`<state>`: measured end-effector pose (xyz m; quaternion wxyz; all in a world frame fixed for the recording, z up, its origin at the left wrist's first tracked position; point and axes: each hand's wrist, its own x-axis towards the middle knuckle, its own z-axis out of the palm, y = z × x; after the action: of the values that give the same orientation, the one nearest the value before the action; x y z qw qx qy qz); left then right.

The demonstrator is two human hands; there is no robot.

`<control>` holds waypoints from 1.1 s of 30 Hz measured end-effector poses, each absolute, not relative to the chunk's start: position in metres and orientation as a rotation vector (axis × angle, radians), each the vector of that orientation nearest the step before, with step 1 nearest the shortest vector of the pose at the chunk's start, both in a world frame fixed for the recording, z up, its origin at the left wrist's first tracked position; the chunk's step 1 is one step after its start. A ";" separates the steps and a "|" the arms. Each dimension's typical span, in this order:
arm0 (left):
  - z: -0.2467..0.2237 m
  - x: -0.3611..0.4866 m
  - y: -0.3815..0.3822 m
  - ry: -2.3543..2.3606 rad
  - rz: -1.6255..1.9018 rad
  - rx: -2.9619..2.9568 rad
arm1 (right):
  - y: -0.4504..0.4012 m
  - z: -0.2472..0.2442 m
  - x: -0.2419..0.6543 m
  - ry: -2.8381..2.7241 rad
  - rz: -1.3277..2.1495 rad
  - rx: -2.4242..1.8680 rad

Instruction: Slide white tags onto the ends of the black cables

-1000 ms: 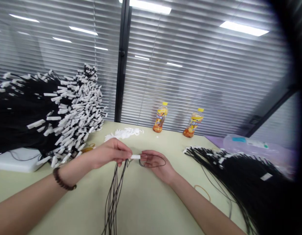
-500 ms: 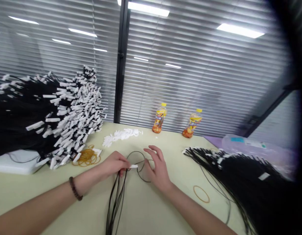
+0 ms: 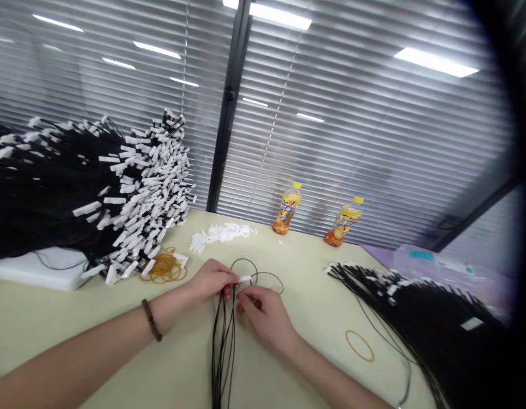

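Several thin black cables (image 3: 222, 346) hang from my left hand (image 3: 214, 278), whose thumb and fingers pinch them near the top. A small white tag (image 3: 245, 278) sticks out to the right of those fingertips. Beyond it, loops of black cable (image 3: 269, 274) curve over the table. My right hand (image 3: 265, 312) is just below and right of the tag, its fingers curled together in a pinch close to the cables. Whatever lies between its fingertips is too small or hidden to make out.
A big heap of white-tagged black cables (image 3: 147, 187) stands at left beside yellow rubber bands (image 3: 165, 267). Loose white tags (image 3: 222, 234) lie behind my hands. Two bottles (image 3: 287, 210) stand near the blinds. More black cables (image 3: 433, 307) and a single rubber band (image 3: 359, 345) lie at right.
My right hand has gone from spread fingers to a closed pinch and moved lower, nearer the cables by my left hand. The whole view has shifted slightly.
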<state>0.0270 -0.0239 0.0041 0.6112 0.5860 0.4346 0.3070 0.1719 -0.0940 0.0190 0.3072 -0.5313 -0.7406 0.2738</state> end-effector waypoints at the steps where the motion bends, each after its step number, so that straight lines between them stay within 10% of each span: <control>1: 0.003 0.027 -0.023 0.999 0.707 1.337 | -0.092 0.017 0.171 -1.951 0.765 -1.406; 33: 0.015 0.019 -0.021 0.816 0.584 1.234 | -0.095 0.013 0.176 -1.936 0.699 -1.305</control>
<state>0.0187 -0.0210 0.0150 0.7002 0.5540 0.3663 0.2620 0.1758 -0.0946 0.0127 0.3450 -0.5025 -0.7457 0.2691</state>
